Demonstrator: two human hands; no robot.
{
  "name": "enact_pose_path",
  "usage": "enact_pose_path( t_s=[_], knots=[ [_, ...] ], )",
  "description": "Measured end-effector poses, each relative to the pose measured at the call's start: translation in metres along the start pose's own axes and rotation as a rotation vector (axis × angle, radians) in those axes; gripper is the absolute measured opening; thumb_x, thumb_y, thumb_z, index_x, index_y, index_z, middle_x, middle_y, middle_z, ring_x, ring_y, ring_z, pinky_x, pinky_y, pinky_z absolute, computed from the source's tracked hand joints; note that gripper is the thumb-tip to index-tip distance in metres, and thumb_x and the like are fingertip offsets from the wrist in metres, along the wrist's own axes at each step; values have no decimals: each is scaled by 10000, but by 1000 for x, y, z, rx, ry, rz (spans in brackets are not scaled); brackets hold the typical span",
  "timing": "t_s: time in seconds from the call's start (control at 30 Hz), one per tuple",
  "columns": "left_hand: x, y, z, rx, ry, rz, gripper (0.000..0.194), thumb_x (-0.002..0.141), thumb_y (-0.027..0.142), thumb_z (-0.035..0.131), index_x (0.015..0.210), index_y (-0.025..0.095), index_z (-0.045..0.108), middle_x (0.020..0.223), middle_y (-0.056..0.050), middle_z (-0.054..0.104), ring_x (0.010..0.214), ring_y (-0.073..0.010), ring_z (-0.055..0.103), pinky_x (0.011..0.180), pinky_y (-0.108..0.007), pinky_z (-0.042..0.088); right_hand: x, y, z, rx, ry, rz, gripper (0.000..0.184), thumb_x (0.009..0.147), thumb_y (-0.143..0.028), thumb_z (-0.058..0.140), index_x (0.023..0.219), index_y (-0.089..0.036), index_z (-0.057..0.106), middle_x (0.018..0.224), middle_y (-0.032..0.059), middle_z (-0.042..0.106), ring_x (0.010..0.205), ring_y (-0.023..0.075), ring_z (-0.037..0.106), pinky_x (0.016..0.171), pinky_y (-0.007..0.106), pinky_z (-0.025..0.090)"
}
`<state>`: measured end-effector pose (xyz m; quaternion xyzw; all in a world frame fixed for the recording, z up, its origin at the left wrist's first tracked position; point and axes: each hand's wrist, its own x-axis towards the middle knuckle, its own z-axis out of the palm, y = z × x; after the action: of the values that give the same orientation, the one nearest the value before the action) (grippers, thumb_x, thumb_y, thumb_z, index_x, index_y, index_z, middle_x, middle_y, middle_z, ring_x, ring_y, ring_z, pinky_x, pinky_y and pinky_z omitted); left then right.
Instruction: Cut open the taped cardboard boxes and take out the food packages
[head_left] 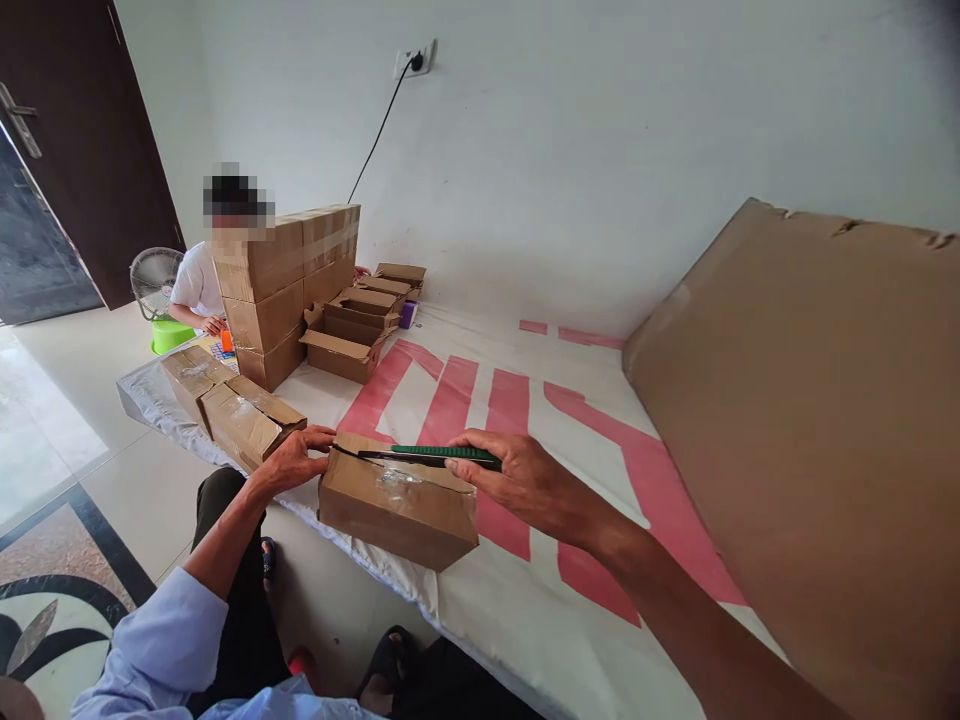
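A closed brown cardboard box (397, 520) with clear tape on its top lies at the near edge of the covered table. My left hand (292, 462) grips its left end, fingertips at the top corner. Over the top of the box, my right hand (517, 475) is closed round a green and black utility knife (442, 455). The knife points left, its tip close to the seam near my left hand. Whether the blade touches the cardboard I cannot tell. Just left of my left hand lies another taped box (247, 410), with a further taped box (196, 368) behind it.
A stack of cardboard boxes (274, 300) stands at the far left, with several open boxes (341, 355) beside it. A person (199, 285) sits behind the stack. A large cardboard sheet or carton (802, 420) rises on the right. A white and pink cover (510, 420) spreads over the table.
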<state>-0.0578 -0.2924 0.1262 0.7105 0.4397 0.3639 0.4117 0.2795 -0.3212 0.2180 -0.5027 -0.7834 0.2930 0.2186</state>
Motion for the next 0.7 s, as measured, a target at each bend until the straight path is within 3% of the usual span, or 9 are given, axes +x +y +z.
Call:
enact_pose_path(
  t_s=[0.17, 0.43, 0.57, 0.7],
  knots=[
    [-6, 1, 5, 13, 18, 12, 330, 828, 297, 826, 1150, 237, 871, 1343, -106, 756, 1330, -319, 639, 1148, -403, 497, 1, -13, -9, -131, -69, -8, 342, 929, -498, 499, 832, -254, 718, 710, 7, 652, 635, 180, 537, 592, 314, 360],
    [-10, 8, 13, 49, 40, -3, 386, 797, 173, 749, 1160, 239, 863, 1372, -96, 745, 1264, -284, 682, 1100, -391, 530, 7, -25, -3, -351, -141, -15, 397, 1006, -457, 451, 1003, -305, 818, 829, 30, 759, 728, 218, 668, 654, 320, 413],
    [-11, 7, 14, 53, 83, -8, 450, 757, 110, 683, 1152, 229, 861, 1299, -82, 773, 1252, -274, 679, 1094, -383, 544, 3, -5, -8, -461, -110, -13, 393, 993, -456, 474, 903, -293, 820, 759, 46, 738, 678, 225, 641, 622, 332, 389],
    [-12, 9, 13, 55, 83, -9, 417, 782, 140, 677, 1150, 214, 859, 1312, -92, 760, 1273, -281, 669, 1090, -379, 553, -24, 42, -30, -376, -16, 17, 376, 967, -543, 539, 873, -307, 817, 751, 33, 740, 641, 225, 632, 587, 328, 421]
  ],
)
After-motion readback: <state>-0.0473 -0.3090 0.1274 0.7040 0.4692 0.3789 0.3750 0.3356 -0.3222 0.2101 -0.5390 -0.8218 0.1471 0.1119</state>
